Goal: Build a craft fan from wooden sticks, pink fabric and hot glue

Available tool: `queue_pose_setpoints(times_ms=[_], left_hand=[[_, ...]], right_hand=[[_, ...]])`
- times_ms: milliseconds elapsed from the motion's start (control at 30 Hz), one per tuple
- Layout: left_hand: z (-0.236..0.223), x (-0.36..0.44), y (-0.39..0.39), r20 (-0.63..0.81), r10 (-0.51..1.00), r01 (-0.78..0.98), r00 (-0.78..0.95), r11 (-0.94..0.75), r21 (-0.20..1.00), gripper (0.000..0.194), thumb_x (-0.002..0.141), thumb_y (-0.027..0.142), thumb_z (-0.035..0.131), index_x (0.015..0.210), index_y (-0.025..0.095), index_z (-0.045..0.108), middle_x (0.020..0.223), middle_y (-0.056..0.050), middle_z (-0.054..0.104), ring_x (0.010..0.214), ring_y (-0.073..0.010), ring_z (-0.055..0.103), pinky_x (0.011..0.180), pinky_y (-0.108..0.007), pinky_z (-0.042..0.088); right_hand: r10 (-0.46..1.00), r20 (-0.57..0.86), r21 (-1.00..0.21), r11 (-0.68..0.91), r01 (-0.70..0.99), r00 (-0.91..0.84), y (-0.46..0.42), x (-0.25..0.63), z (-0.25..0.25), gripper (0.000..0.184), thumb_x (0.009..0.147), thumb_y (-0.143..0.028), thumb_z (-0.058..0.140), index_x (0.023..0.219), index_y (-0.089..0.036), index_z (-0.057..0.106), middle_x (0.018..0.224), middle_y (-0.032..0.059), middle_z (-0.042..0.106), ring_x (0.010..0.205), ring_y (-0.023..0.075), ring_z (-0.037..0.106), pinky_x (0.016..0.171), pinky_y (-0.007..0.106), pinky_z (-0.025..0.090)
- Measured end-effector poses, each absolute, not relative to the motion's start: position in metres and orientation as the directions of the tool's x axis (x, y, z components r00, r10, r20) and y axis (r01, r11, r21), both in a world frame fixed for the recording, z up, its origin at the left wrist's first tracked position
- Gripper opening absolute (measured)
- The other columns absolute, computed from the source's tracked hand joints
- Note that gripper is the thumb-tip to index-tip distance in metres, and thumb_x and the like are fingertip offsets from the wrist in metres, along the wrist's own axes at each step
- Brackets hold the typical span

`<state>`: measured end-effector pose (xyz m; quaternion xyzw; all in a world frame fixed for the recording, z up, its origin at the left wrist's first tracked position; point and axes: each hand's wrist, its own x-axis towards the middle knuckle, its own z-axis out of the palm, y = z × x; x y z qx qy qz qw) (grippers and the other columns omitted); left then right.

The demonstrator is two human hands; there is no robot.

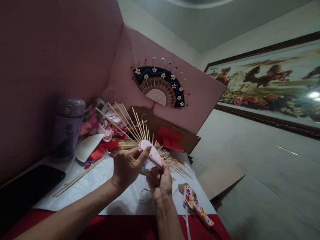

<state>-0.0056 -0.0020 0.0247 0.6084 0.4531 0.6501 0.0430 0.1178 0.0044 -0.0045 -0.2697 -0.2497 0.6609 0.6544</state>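
Between my two hands is a handmade fan frame (151,153), a pale pink patterned half-round base with thin wooden sticks spreading up and to the left from its edge. My left hand (129,165) grips the base's left part, thumb pressed on its front. My right hand (160,179) pinches the lower right end of the base with curled fingers. Beyond the hands, a finished dark fan (164,77) with white flowers and a pink centre is fixed to the pink board. Many loose wooden sticks (176,165) lie behind my right hand.
On the white sheet (85,194) stand a purple bottle (67,130) and a white curved piece (89,148), near pink and red cloth scraps (109,134). A dark phone (41,180) lies at left. A flowered glue gun (197,206) with a cord rests at right.
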Motion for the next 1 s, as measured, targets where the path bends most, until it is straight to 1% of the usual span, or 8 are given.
queue_pose_setpoints(times_ms=[100,200,267,367,433,567,800,1000], left_hand=[[0.0227,-0.0057,0.0002,0.771,0.575,0.523,-0.274,-0.583,0.621,0.054,0.084,0.049,0.053,0.042,0.017,0.045,0.040,0.004,0.034,0.041,-0.0074,0.032,0.049,-0.025,0.022],[0.0216,-0.0065,0.0019,0.788,0.554,0.530,-0.268,-0.598,0.601,0.054,0.086,0.045,0.051,0.041,0.017,0.042,0.039,0.004,0.036,0.040,-0.0073,0.035,0.048,-0.025,0.023],[0.0209,-0.0071,0.0026,0.791,0.549,0.527,-0.270,-0.603,0.599,0.053,0.088,0.042,0.049,0.041,0.017,0.042,0.038,0.003,0.039,0.039,-0.0080,0.038,0.048,-0.025,0.025],[0.0205,-0.0077,0.0025,0.787,0.558,0.520,-0.262,-0.605,0.602,0.051,0.090,0.039,0.045,0.044,0.017,0.050,0.041,0.000,0.050,0.040,-0.0103,0.047,0.048,-0.025,0.028],[0.0209,-0.0080,0.0018,0.791,0.561,0.505,-0.244,-0.623,0.597,0.050,0.091,0.039,0.044,0.047,0.017,0.054,0.043,-0.002,0.054,0.041,-0.0116,0.051,0.048,-0.025,0.031],[0.0216,-0.0080,0.0013,0.808,0.543,0.469,-0.228,-0.666,0.580,0.052,0.092,0.038,0.044,0.045,0.016,0.053,0.041,-0.002,0.052,0.039,-0.0109,0.049,0.047,-0.025,0.031],[0.0165,-0.0071,0.0044,0.811,0.538,0.463,-0.229,-0.673,0.577,0.052,0.092,0.037,0.044,0.045,0.016,0.053,0.039,-0.001,0.049,0.037,-0.0099,0.046,0.045,-0.025,0.028],[0.0160,-0.0068,0.0041,0.807,0.547,0.456,-0.222,-0.673,0.582,0.053,0.093,0.037,0.043,0.045,0.017,0.054,0.039,-0.001,0.049,0.038,-0.0101,0.046,0.046,-0.025,0.030]], right_hand=[[1.000,-0.015,-0.687,-0.012,-0.727,-0.003,0.0050,0.1186,-0.0046,0.046,0.071,-0.043,0.066,0.045,-0.019,0.037,0.030,-0.0115,0.032,0.027,0.0010,0.015,0.028,0.015,0.012],[0.999,0.038,-0.693,0.041,-0.720,0.020,0.0059,0.1195,-0.0055,0.043,0.070,-0.042,0.068,0.048,-0.019,0.039,0.030,-0.0118,0.033,0.027,0.0011,0.016,0.028,0.014,0.013],[0.996,0.082,-0.700,0.085,-0.709,0.039,0.0068,0.1202,-0.0068,0.044,0.071,-0.044,0.068,0.048,-0.018,0.040,0.032,-0.0111,0.035,0.028,0.0010,0.018,0.029,0.014,0.015],[0.992,0.113,-0.716,0.123,-0.687,0.061,0.0075,0.1203,-0.0086,0.050,0.074,-0.046,0.066,0.044,-0.018,0.037,0.032,-0.0095,0.036,0.028,0.0013,0.021,0.030,0.014,0.015],[0.990,0.115,-0.717,0.136,-0.683,0.077,0.0072,0.1196,-0.0090,0.050,0.075,-0.046,0.065,0.045,-0.018,0.038,0.032,-0.0095,0.035,0.028,0.0016,0.021,0.030,0.015,0.015],[0.987,0.138,-0.711,0.158,-0.685,0.085,0.0060,0.1175,-0.0088,0.046,0.076,-0.046,0.065,0.049,-0.017,0.043,0.033,-0.0102,0.036,0.029,0.0011,0.020,0.031,0.014,0.014],[0.986,0.143,-0.699,0.163,-0.696,0.086,0.0070,0.1181,-0.0103,0.050,0.075,-0.047,0.066,0.046,-0.017,0.038,0.034,-0.0100,0.036,0.029,0.0011,0.021,0.032,0.016,0.013],[0.985,0.144,-0.703,0.172,-0.690,0.098,0.0069,0.1179,-0.0103,0.046,0.074,-0.047,0.067,0.049,-0.018,0.040,0.034,-0.0110,0.036,0.030,0.0014,0.020,0.033,0.016,0.013]])
